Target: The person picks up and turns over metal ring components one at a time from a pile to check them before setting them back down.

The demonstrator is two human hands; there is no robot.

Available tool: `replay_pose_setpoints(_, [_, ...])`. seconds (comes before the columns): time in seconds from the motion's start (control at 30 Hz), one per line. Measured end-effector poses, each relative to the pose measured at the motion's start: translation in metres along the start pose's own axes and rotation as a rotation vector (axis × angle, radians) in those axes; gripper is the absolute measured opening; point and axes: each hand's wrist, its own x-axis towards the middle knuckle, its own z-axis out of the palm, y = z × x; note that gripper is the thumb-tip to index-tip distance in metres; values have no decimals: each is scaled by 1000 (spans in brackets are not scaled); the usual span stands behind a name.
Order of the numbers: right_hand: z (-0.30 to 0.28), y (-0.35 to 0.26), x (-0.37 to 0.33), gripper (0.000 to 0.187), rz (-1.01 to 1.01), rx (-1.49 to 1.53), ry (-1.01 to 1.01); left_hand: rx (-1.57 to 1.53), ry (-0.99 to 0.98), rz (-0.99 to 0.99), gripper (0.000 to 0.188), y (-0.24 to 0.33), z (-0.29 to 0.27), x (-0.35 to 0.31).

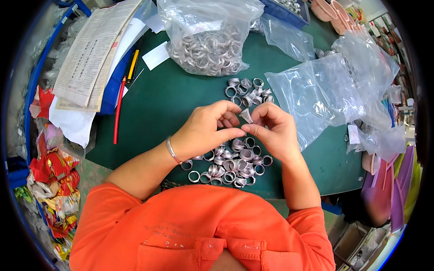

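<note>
Between my two hands, above the green tabletop, a silver-coloured metal ring point(246, 116) is held up. My right hand point(272, 128) pinches it with thumb and index finger. My left hand point(209, 125) is beside the ring, with thumb and index finger apart and the other fingers curled; the left index tip lies close to the ring's edge. A pile of similar rings point(235, 163) spreads over the table below my hands, near my body. Beyond my fingertips lies a smaller group of rings point(248, 91).
A clear plastic bag full of rings point(208, 49) stands at the far side. Empty-looking clear bags point(312, 92) lie on the right. To the left are newspapers point(92, 56), a red pen point(119, 110) and a yellow marker point(133, 65). A blue bin point(287, 13) sits at the back.
</note>
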Motion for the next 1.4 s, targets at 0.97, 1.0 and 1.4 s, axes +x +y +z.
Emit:
replay_pose_setpoints(0.97, [14, 18, -14, 49, -300, 443, 11, -75, 191, 342, 45, -10, 12, -2])
replay_pose_setpoints(1.0, [13, 18, -15, 49, -307, 412, 15, -118, 176, 322, 43, -10, 12, -3])
replay_pose_setpoints(1.4, [-24, 6, -7, 18, -349, -343, 227, 241, -53, 450, 26, 3, 4, -2])
